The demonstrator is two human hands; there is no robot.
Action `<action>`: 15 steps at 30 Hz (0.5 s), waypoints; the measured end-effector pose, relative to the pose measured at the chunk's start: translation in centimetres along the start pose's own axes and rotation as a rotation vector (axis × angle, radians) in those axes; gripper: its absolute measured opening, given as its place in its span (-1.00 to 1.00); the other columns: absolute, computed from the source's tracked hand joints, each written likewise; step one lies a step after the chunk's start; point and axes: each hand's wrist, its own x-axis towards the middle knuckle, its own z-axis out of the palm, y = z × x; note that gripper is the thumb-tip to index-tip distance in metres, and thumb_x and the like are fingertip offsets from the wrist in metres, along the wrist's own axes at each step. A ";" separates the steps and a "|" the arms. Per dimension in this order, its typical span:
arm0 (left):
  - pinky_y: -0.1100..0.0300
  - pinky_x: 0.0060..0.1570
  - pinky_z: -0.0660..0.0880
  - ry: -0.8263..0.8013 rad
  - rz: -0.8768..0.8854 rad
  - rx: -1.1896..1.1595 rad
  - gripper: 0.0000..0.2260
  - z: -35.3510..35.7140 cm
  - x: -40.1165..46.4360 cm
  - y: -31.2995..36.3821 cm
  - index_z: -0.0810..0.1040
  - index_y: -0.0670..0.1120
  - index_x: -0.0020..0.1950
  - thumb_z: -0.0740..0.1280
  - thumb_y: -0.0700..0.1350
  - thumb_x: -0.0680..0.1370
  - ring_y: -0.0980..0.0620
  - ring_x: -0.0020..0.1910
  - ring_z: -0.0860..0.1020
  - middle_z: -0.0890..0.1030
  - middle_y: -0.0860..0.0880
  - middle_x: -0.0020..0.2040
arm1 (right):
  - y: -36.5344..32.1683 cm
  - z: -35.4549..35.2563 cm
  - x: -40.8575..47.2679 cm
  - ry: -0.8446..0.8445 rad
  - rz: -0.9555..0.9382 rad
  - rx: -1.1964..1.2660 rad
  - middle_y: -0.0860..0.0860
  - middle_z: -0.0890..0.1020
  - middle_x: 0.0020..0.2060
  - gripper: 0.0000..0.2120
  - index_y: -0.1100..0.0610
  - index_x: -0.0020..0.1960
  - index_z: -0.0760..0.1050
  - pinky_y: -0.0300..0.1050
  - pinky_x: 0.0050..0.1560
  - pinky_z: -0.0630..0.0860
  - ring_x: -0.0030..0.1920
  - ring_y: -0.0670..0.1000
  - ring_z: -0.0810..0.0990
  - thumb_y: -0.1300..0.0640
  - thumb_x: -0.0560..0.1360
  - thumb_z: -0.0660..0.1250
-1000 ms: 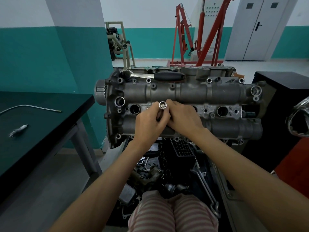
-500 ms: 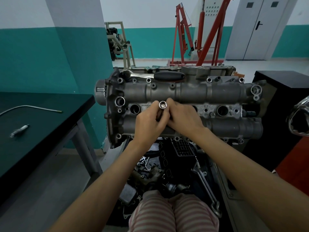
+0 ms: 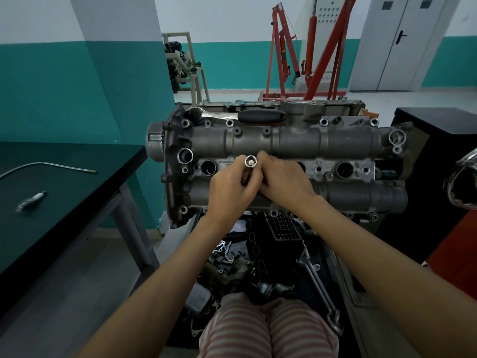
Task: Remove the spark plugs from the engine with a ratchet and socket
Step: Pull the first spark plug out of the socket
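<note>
Walls [image 3: 46, 81]: teal lower band, white above. Square pillar [image 3: 124, 73] at left, same paint. Floor [image 3: 402, 95] pale grey, glossy. Grey double door [image 3: 397, 42] back right, black handle. Red engine hoist [image 3: 309, 55] against back wall, beige frame stand [image 3: 185, 63] to its left. Dark worktop [image 3: 64, 192] on grey legs at left; black cabinet [image 3: 438, 140] at right. Lighting flat, even.

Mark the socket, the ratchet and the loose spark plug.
socket [image 3: 250, 161]: head view, open end
ratchet [image 3: 260, 116]: head view, black grip, lying on the engine's far edge
spark plug [image 3: 30, 202]: head view, mid-body, on the dark table
</note>
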 end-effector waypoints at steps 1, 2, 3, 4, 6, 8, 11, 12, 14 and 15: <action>0.19 -0.47 0.22 0.005 -0.002 -0.001 -0.72 0.0 0.1 0.0 0.28 -0.09 -0.33 0.30 -0.16 0.52 0.07 -0.52 0.24 0.26 0.07 -0.51 | 0.0 0.0 0.0 0.000 0.005 0.007 0.11 0.58 -0.20 -0.77 0.09 -0.11 0.18 -0.10 -0.38 0.28 -0.24 0.19 0.56 -0.05 0.51 0.14; 0.18 -0.48 0.22 0.005 0.001 0.000 -0.70 0.0 0.1 -0.1 0.26 -0.07 -0.34 0.31 -0.17 0.52 0.08 -0.52 0.23 0.25 0.08 -0.51 | 0.0 0.1 0.0 0.003 0.009 -0.002 0.11 0.59 -0.23 -0.75 0.09 -0.11 0.19 -0.11 -0.39 0.27 -0.26 0.19 0.57 -0.09 0.49 0.12; 0.16 -0.49 0.21 0.002 0.009 0.000 -0.68 0.0 0.1 -0.1 0.25 -0.07 -0.35 0.32 -0.18 0.52 0.08 -0.52 0.22 0.25 0.07 -0.52 | 0.1 0.1 -0.1 0.009 0.010 -0.021 0.12 0.60 -0.25 -0.73 0.10 -0.11 0.24 -0.13 -0.39 0.26 -0.27 0.19 0.58 -0.12 0.47 0.09; 0.16 -0.50 0.21 -0.003 0.018 0.000 -0.66 0.1 0.2 -0.2 0.24 -0.07 -0.37 0.32 -0.18 0.52 0.08 -0.53 0.22 0.26 0.05 -0.53 | 0.2 0.2 -0.1 0.016 0.008 -0.044 0.13 0.61 -0.26 -0.69 0.13 -0.10 0.32 -0.13 -0.38 0.25 -0.27 0.19 0.58 -0.13 0.46 0.07; 0.20 -0.50 0.18 -0.008 0.033 0.000 -0.64 0.1 0.2 -0.2 0.22 -0.06 -0.39 0.33 -0.14 0.52 0.09 -0.52 0.19 0.24 0.05 -0.53 | 0.3 0.3 0.0 0.026 0.000 -0.085 0.16 0.63 -0.25 -0.65 0.17 -0.05 0.44 -0.13 -0.35 0.25 -0.23 0.21 0.60 -0.11 0.49 0.11; 0.24 -0.47 0.15 -0.005 0.044 0.012 -0.63 0.0 0.2 -0.1 0.21 -0.05 -0.39 0.34 -0.12 0.51 0.11 -0.51 0.16 0.21 0.09 -0.52 | 0.4 0.3 0.1 0.024 0.000 -0.108 0.17 0.63 -0.21 -0.68 0.17 -0.02 0.47 -0.11 -0.33 0.25 -0.20 0.22 0.60 -0.06 0.52 0.13; 0.18 -0.48 0.18 -0.020 0.026 0.036 -0.64 0.0 0.2 -0.1 0.22 -0.07 -0.38 0.34 -0.13 0.51 0.06 -0.52 0.20 0.21 0.10 -0.51 | 0.3 0.3 0.1 0.018 -0.034 -0.141 0.17 0.63 -0.21 -0.72 0.21 -0.02 0.43 -0.11 -0.35 0.24 -0.20 0.21 0.59 -0.01 0.54 0.13; 0.15 -0.49 0.21 -0.024 0.014 0.034 -0.66 0.0 0.2 0.0 0.25 -0.10 -0.38 0.33 -0.13 0.51 0.04 -0.52 0.23 0.24 0.08 -0.51 | 0.2 0.3 0.1 0.020 -0.035 -0.129 0.17 0.63 -0.20 -0.73 0.21 -0.02 0.41 -0.10 -0.35 0.24 -0.21 0.22 0.59 0.00 0.54 0.14; 0.11 -0.48 0.25 -0.020 -0.004 0.029 -0.69 0.0 0.1 0.1 0.32 -0.19 -0.37 0.30 -0.12 0.51 0.00 -0.52 0.29 0.32 -0.02 -0.51 | 0.1 0.2 0.0 0.030 -0.022 -0.065 0.16 0.61 -0.18 -0.77 0.21 -0.04 0.37 -0.10 -0.35 0.23 -0.20 0.22 0.57 0.02 0.53 0.16; 0.11 -0.48 0.26 -0.019 -0.008 0.023 -0.70 0.0 0.1 0.1 0.34 -0.22 -0.35 0.29 -0.12 0.52 -0.01 -0.52 0.30 0.34 -0.06 -0.51 | 0.1 0.1 0.0 0.030 -0.019 -0.033 0.14 0.60 -0.18 -0.79 0.19 -0.06 0.34 -0.10 -0.35 0.23 -0.21 0.22 0.57 0.03 0.53 0.17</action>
